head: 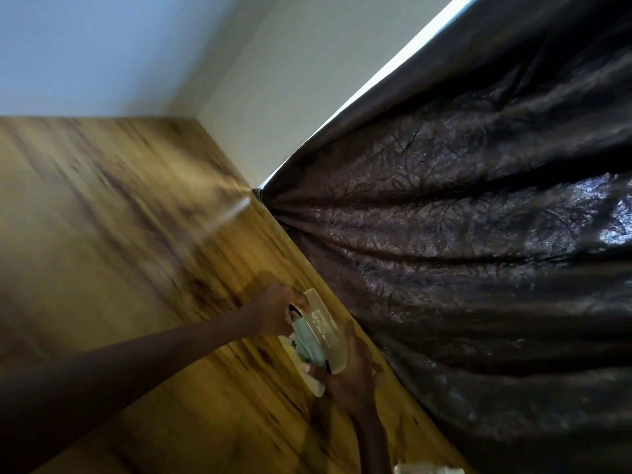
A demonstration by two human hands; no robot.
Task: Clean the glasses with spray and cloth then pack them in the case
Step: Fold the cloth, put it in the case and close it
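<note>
A pale beige glasses case (326,328) with white lettering on its lid stands partly open on the wooden table (136,234), near the curtain. A light teal cloth (307,343) is bunched in the gap between lid and base. My left hand (278,311) grips the far end of the case and the cloth there. My right hand (352,367) holds the near end of the lid. The glasses are hidden; I cannot tell whether they lie inside. The view is blurred.
A dark brown patterned curtain (461,268) hangs along the table's right edge. A white object (424,469) shows at the bottom edge, cut off. White walls (239,80) meet behind the table's far corner.
</note>
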